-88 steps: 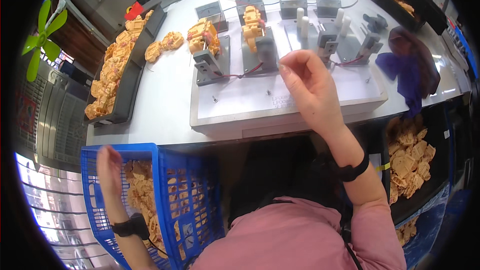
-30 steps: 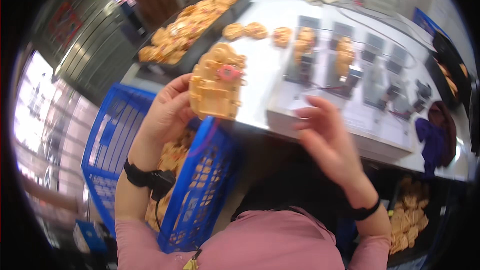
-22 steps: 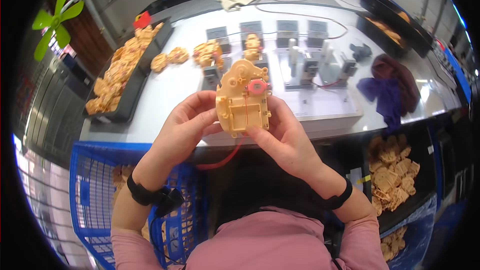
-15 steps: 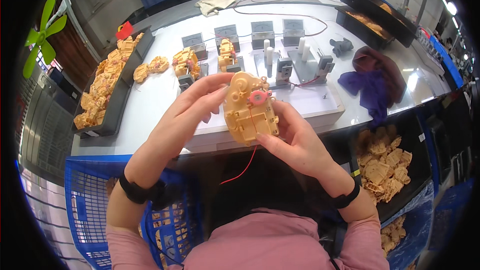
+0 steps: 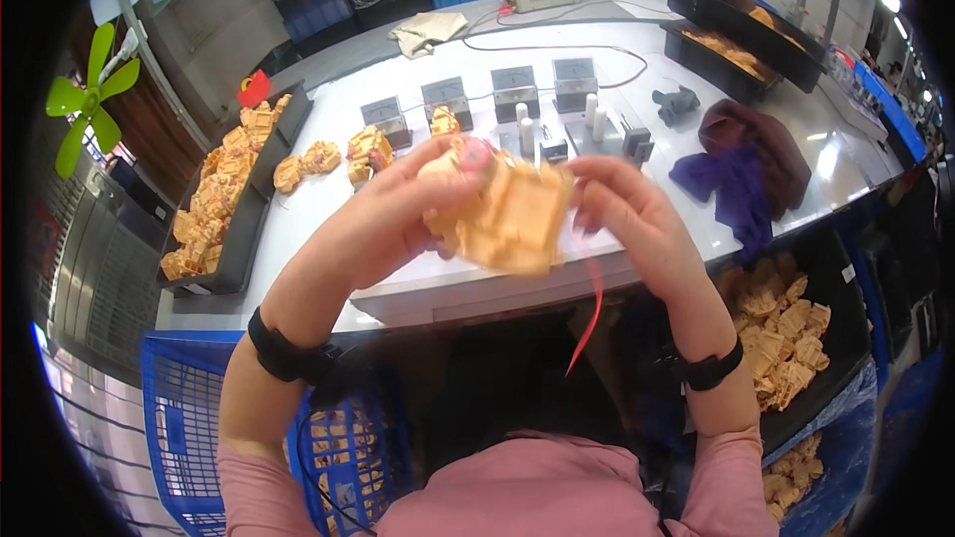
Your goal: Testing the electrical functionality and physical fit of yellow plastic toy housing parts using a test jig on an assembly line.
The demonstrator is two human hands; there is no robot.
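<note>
White worktop, meters ranged toward the back. Blurred yellow casing held above its near edge: left hand closed on casing's left side; right hand half-curled at right, grip unclear; red wire dangling.

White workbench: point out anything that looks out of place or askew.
Two yellow parts lie loose beside the black tray heaped with similar ones; a purple cloth sits crumpled near the edge of the workbench.

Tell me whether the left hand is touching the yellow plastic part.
Touching. The head view shows the left hand gripping the yellow plastic part at its upper left side, overlapping it.
</note>
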